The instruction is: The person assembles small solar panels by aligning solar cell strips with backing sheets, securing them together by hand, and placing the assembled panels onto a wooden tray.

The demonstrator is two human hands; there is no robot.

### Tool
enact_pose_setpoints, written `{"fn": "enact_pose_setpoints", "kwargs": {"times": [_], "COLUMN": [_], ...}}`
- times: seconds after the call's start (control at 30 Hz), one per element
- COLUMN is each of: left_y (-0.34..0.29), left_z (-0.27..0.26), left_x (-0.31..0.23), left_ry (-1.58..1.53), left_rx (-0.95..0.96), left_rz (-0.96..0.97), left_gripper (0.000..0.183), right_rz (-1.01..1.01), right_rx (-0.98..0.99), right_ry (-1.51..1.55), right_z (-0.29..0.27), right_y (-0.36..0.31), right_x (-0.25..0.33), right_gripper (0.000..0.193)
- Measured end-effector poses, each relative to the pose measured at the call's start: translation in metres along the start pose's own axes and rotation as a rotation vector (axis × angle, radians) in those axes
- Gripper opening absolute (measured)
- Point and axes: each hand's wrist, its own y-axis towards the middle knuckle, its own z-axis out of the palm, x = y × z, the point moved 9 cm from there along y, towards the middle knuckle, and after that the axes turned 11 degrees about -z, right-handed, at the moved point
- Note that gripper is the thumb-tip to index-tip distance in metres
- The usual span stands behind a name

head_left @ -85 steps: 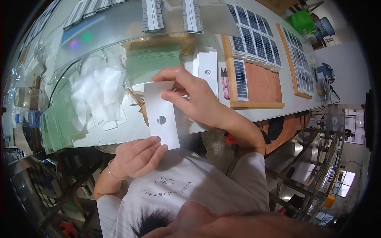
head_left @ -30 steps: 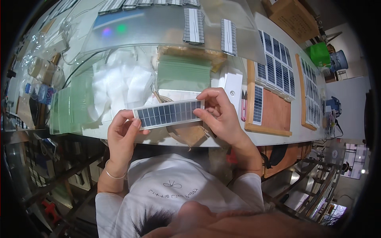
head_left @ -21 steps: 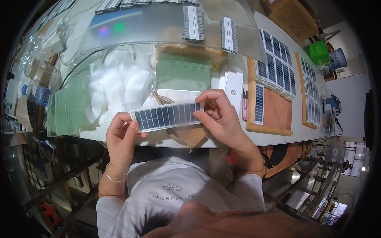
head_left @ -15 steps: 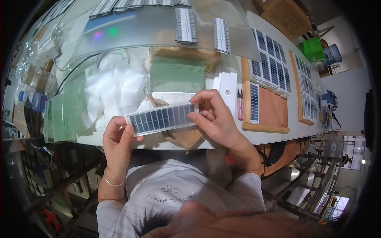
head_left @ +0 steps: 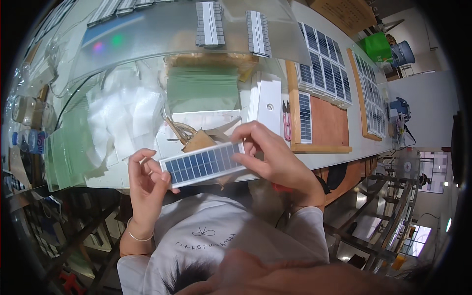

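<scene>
A small solar panel (head_left: 202, 164), dark blue cells in a white frame, is held level in front of my body at the table's near edge. My left hand (head_left: 150, 177) pinches its left end between thumb and fingers. The right end is gripped by my right hand (head_left: 260, 152), thumb on the face and fingers behind the edge. Just beyond the panel lies a brown scrap with wood-like strips (head_left: 196, 140). Farther back sit a stack of greenish glass sheets (head_left: 202, 88) and a heap of white translucent sheets (head_left: 125, 108).
At the right, a wooden tray (head_left: 322, 148) holds more panels (head_left: 327, 73), with pink-handled scissors (head_left: 287, 125) beside it. White strips (head_left: 268, 101) lie left of the scissors. A frosted raised sheet (head_left: 162, 46) spans the back. More glass sheets (head_left: 66, 152) lean at the left edge.
The panel has come slightly lower and nearer to me, still in both hands. With the view shifted, the table's things appear farther left and the brown scrap shows more.
</scene>
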Motion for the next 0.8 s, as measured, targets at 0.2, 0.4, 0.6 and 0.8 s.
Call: {"fn": "enact_pose_setpoints", "kwargs": {"times": [0.2, 0.4, 0.6, 0.8], "left_y": [0.002, 0.000, 0.000, -0.004], "left_z": [0.011, 0.015, 0.013, 0.015], "left_x": [0.008, 0.011, 0.013, 0.009], "left_ry": [0.043, 0.018, 0.010, 0.024], "left_rx": [0.022, 0.015, 0.071, 0.085], "left_rz": [-0.112, -0.175, -0.151, -0.129], "left_gripper": [0.049, 0.052, 0.050, 0.047], "right_rz": [0.029, 0.056, 0.085, -0.022], "right_rx": [0.202, 0.179, 0.051, 0.088], "right_ry": [-0.075, -0.037, 0.026, -0.024], "right_z": [0.012, 0.015, 0.011, 0.008], "right_y": [-0.010, -0.013, -0.016, -0.016], "right_x": [-0.014, -0.018, -0.020, -0.012], "right_gripper": [0.030, 0.030, 0.026, 0.019]}}
